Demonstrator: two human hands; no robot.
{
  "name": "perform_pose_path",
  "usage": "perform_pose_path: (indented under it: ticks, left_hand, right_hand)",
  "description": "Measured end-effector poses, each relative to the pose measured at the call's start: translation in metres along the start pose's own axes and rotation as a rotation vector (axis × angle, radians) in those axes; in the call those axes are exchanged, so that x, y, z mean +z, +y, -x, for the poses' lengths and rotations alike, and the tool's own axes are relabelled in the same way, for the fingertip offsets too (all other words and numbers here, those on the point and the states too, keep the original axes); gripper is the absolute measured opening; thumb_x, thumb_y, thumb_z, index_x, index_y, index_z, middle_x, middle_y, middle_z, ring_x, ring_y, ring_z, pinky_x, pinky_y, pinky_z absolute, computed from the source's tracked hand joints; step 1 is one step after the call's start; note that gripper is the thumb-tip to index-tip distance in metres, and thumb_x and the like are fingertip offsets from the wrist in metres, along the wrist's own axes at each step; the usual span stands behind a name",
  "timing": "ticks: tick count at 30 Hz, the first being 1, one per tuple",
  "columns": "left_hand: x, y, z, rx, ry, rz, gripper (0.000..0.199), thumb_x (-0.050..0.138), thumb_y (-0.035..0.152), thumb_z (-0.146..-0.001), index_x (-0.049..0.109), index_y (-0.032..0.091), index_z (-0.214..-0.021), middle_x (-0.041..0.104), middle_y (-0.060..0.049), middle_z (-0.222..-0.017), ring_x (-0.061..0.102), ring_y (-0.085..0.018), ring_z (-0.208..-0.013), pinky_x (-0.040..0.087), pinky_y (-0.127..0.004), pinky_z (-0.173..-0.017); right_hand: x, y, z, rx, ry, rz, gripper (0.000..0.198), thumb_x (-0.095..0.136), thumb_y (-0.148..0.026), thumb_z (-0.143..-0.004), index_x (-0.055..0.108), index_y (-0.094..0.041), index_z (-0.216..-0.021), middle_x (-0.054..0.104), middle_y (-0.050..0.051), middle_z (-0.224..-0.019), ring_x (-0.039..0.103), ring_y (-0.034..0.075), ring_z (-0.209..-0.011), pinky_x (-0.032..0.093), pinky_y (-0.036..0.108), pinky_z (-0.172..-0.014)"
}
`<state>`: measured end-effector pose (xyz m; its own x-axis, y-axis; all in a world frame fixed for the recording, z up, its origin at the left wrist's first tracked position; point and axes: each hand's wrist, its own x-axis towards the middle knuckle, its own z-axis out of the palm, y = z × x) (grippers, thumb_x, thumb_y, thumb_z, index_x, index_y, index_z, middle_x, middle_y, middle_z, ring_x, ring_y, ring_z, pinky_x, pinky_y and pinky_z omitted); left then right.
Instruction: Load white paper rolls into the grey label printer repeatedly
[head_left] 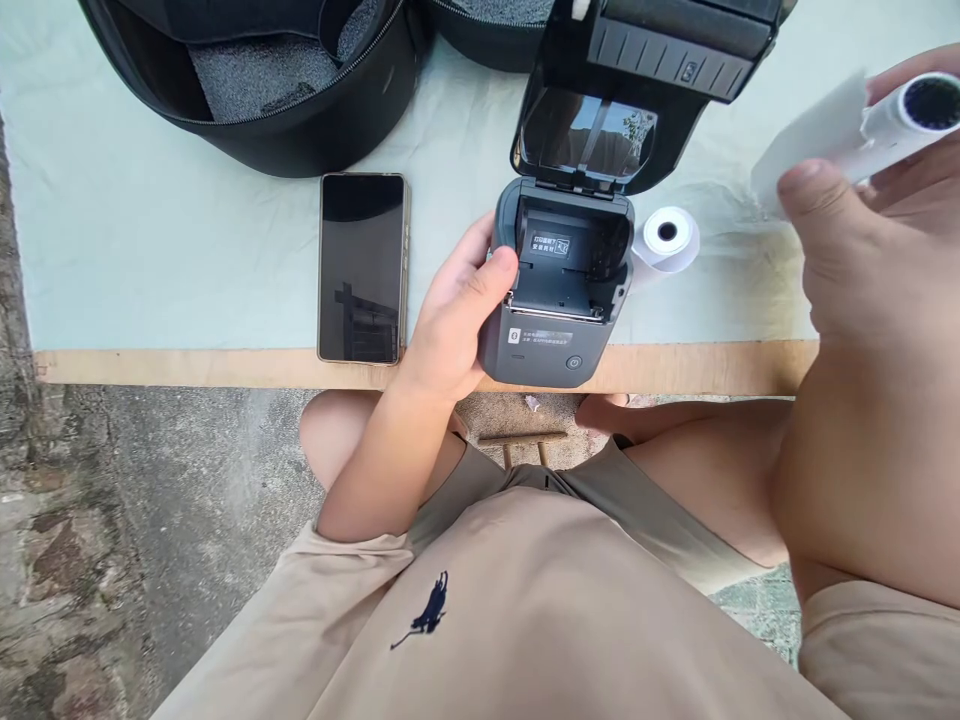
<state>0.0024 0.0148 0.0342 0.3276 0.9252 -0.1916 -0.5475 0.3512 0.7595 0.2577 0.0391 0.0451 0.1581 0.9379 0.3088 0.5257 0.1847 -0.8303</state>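
My left hand (469,305) grips the left side of a dark grey portable label printer (551,350), its thumb on the rim. The printer's lid (637,110) is swung up, and the paper bay inside holds no roll. Off to the right, my right hand (870,240) is closed around a white paper roll (892,125) with a dark core; a loose flap of its paper hangs to the left. Just right of the printer, a smaller white paper roll (679,235) stands on the table, partly unwound.
A smartphone (364,270) with a dark screen lies left of the printer on the pale table cover (187,260). Behind it sits an unzipped black case (337,120) with grey foam lining. The wooden table edge (172,366) runs in front of my lap.
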Motion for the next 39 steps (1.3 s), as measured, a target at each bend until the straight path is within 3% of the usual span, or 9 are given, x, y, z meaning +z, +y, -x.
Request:
perform_pose_path:
  ticks: [3,9,12,14,19,25,30,34,39]
  left_hand:
    - [0.0,0.001,0.0,-0.016,-0.026,-0.005,0.026,0.05,0.038,-0.087,0.062,0.028,-0.108,0.071,-0.004,-0.101,0.051,-0.028,-0.128,0.049,-0.037,-0.097]
    - [0.003,-0.003,-0.001,0.051,0.0,0.031,0.024,0.045,0.034,-0.09,0.06,0.025,-0.107,0.067,-0.003,-0.111,0.056,-0.023,-0.123,0.051,-0.034,-0.096]
    - [0.002,-0.004,-0.001,0.044,-0.003,0.046,0.027,0.048,0.037,-0.089,0.059,0.022,-0.109,0.067,-0.006,-0.11,0.058,-0.023,-0.12,0.051,-0.035,-0.097]
    - [0.001,-0.004,-0.002,0.056,-0.029,0.043,0.025,0.048,0.034,-0.09,0.059,0.021,-0.108,0.069,-0.006,-0.104,0.058,-0.024,-0.12,0.05,-0.036,-0.098]
    - [0.002,-0.004,-0.001,0.081,-0.018,0.038,0.024,0.043,0.031,-0.092,0.061,0.024,-0.106,0.069,-0.003,-0.102,0.055,-0.024,-0.123,0.048,-0.037,-0.1]
    - [0.004,-0.006,-0.001,0.097,0.006,0.033,0.023,0.045,0.031,-0.09,0.062,0.025,-0.105,0.07,-0.004,-0.098,0.053,-0.024,-0.126,0.048,-0.036,-0.1]
    - [0.005,-0.005,-0.001,0.08,0.03,0.004,0.028,0.039,0.031,-0.092,0.059,0.023,-0.11,0.068,-0.002,-0.097,0.051,-0.021,-0.128,0.049,-0.035,-0.1]
    - [0.005,-0.005,-0.001,0.079,0.057,-0.005,0.028,0.039,0.03,-0.092,0.059,0.023,-0.11,0.068,-0.002,-0.097,0.05,-0.02,-0.13,0.048,-0.033,-0.1]
    - [0.002,-0.004,-0.001,0.065,0.018,0.031,0.026,0.044,0.031,-0.091,0.06,0.023,-0.109,0.068,-0.003,-0.102,0.053,-0.022,-0.126,0.048,-0.034,-0.1]
  right_hand:
    - [-0.003,0.008,0.002,-0.166,0.06,0.198,0.048,0.06,-0.009,-0.065,0.062,-0.032,-0.108,0.062,0.004,-0.095,0.058,0.017,-0.077,0.033,0.029,-0.055]
    - [-0.006,0.006,0.009,-0.084,-0.141,0.43,0.072,0.059,-0.013,-0.064,0.041,-0.035,-0.13,0.062,0.002,-0.111,0.06,0.02,-0.091,0.04,0.033,-0.067]
    - [-0.002,-0.006,0.017,-0.295,0.026,0.321,0.062,0.06,-0.033,-0.067,0.048,-0.035,-0.127,0.054,0.002,-0.126,0.053,0.027,-0.113,0.04,0.039,-0.081]
    - [0.005,-0.018,0.026,-0.349,0.093,0.254,0.05,0.057,-0.041,-0.071,0.056,-0.031,-0.119,0.059,0.005,-0.115,0.057,0.026,-0.1,0.04,0.04,-0.075]
    - [0.036,-0.033,0.042,-0.316,-0.352,0.367,0.056,0.061,-0.027,-0.072,0.043,-0.028,-0.125,0.051,0.011,-0.115,0.05,0.029,-0.111,0.047,0.045,-0.087]
    - [0.049,-0.021,0.04,-0.237,-0.277,0.405,0.035,0.056,-0.022,-0.077,0.047,-0.029,-0.11,0.052,0.005,-0.104,0.054,0.023,-0.098,0.048,0.044,-0.087]
    - [0.046,-0.026,0.038,-0.03,-0.225,0.122,0.056,0.061,-0.014,-0.069,0.041,-0.035,-0.118,0.056,-0.002,-0.094,0.053,0.012,-0.07,0.045,0.028,-0.062]
    - [0.041,-0.034,0.03,0.327,-0.16,-0.397,0.048,0.057,-0.01,-0.064,0.048,-0.03,-0.107,0.06,-0.002,-0.091,0.061,0.014,-0.079,0.048,0.029,-0.06]
    - [0.034,-0.034,0.021,0.666,-0.37,-0.74,0.033,0.059,-0.028,-0.065,0.055,-0.024,-0.098,0.062,0.005,-0.098,0.064,0.019,-0.085,0.053,0.031,-0.055]
